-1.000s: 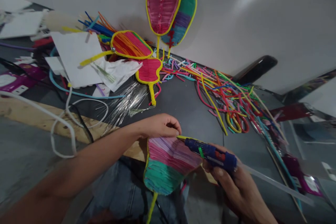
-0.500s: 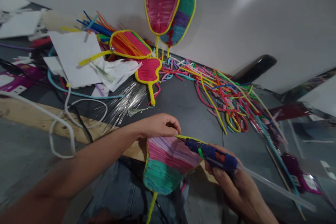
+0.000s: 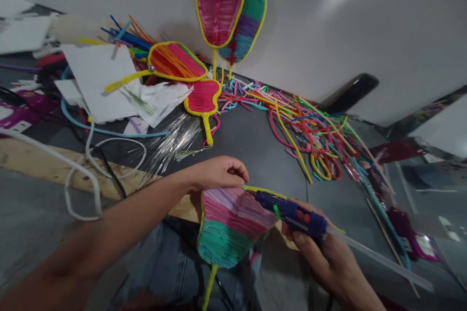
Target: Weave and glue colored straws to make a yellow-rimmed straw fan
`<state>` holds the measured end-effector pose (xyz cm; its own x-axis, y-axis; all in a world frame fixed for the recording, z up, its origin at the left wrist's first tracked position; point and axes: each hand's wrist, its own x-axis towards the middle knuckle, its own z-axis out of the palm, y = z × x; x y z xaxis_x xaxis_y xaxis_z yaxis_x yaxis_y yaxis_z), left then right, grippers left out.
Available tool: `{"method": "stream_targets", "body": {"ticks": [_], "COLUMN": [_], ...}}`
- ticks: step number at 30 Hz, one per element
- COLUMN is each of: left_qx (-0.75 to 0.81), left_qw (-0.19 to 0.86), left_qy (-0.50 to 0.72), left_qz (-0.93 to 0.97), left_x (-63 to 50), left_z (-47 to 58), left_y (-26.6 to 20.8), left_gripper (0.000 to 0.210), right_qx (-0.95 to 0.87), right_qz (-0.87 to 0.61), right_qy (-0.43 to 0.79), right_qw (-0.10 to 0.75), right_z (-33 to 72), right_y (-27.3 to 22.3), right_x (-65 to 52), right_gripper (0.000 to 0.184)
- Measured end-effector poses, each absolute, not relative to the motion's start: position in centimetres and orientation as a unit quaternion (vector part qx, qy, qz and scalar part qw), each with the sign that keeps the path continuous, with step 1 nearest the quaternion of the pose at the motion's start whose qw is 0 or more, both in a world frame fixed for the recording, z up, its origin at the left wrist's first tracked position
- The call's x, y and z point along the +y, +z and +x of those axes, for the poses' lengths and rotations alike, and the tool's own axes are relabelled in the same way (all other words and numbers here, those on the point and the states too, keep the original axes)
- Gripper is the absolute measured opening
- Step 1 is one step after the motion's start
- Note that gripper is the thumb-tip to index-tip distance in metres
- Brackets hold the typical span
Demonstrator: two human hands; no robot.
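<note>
A fan-shaped piece (image 3: 233,223) banded in lilac, pink and teal, with a yellow edging and a yellow stem, hangs at the table's near edge above my lap. My left hand (image 3: 222,173) closes on its upper edge, fingers curled and pinching at the yellow pipe cleaner (image 3: 262,189). In my right hand (image 3: 317,248) is a blue hot glue gun (image 3: 292,214), a long clear glue stick (image 3: 383,257) jutting from its back. The gun's nozzle points left and sits at the yellow edging, close to my left fingertips. Whether the tip touches it, I cannot tell.
Two finished fans (image 3: 221,7) lean against the grey wall. Flat fans (image 3: 178,60) and white paper (image 3: 100,80) lie at left, near thin wires (image 3: 168,146). Loose coloured pipe cleaners (image 3: 321,136) heap at right. A white cable (image 3: 82,165) loops over the left edge.
The whole view has shifted slightly, so everything sits a little further left. Both hands keep their hold, and the glue gun stays at the same spot on the edging.
</note>
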<state>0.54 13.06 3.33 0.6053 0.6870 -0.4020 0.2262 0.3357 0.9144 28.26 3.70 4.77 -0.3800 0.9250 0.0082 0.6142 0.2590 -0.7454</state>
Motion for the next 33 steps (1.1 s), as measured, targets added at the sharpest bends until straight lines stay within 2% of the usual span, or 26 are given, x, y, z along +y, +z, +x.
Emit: {"method": "stream_targets", "body": {"ticks": [6, 10, 12, 14, 16, 18, 20, 22, 26, 30, 33], "left_qx": [0.402, 0.402, 0.404, 0.407, 0.408, 0.409, 0.410, 0.410, 0.413, 0.422, 0.425], "left_qw": [0.712, 0.714, 0.715, 0.715, 0.716, 0.718, 0.720, 0.721, 0.722, 0.724, 0.724], "left_qy": [0.170, 0.174, 0.171, 0.166, 0.164, 0.165, 0.168, 0.172, 0.169, 0.161, 0.159], "left_qz": [0.550, 0.546, 0.545, 0.544, 0.542, 0.538, 0.534, 0.531, 0.529, 0.521, 0.520], "left_x": [13.1, 13.2, 13.1, 13.1, 13.0, 13.0, 13.0, 13.0, 13.1, 13.0, 13.0], "left_z": [0.5, 0.4, 0.4, 0.4, 0.4, 0.4, 0.4, 0.5, 0.5, 0.6, 0.6], "left_y": [3.1, 2.9, 3.0, 3.1, 3.1, 3.1, 3.1, 3.1, 3.3, 3.8, 4.1], "left_gripper": [0.017, 0.020, 0.021, 0.022, 0.024, 0.025, 0.025, 0.025, 0.025, 0.026, 0.026], "right_qx": [-0.766, -0.748, -0.729, -0.704, -0.691, -0.692, -0.723, -0.755, -0.777, -0.766, -0.818], "right_qz": [-0.513, -0.516, -0.552, -0.619, -0.670, -0.692, -0.676, -0.645, -0.611, -0.590, -0.515], "right_qy": [0.317, 0.329, 0.282, 0.171, 0.056, -0.042, -0.060, -0.058, -0.093, -0.144, -0.006], "right_qw": [0.222, 0.258, 0.291, 0.302, 0.266, 0.202, 0.132, 0.104, 0.116, 0.211, 0.256], "right_z": [28.3, 29.7, 31.5, 33.9, 36.7, 39.5, 42.1, 43.9, 43.9, 37.5, 30.9], "right_y": [4.7, 5.1, 5.9, 6.8, 7.2, 6.7, 5.2, 3.1, 1.3, 4.6, 6.4], "right_x": [3.6, 2.7, 2.7, 3.5, 5.0, 6.9, 8.6, 9.6, 9.8, 8.7, 8.4], "right_gripper": [0.036, 0.038, 0.042, 0.052, 0.060, 0.060, 0.053, 0.051, 0.043, 0.031, 0.030]}}
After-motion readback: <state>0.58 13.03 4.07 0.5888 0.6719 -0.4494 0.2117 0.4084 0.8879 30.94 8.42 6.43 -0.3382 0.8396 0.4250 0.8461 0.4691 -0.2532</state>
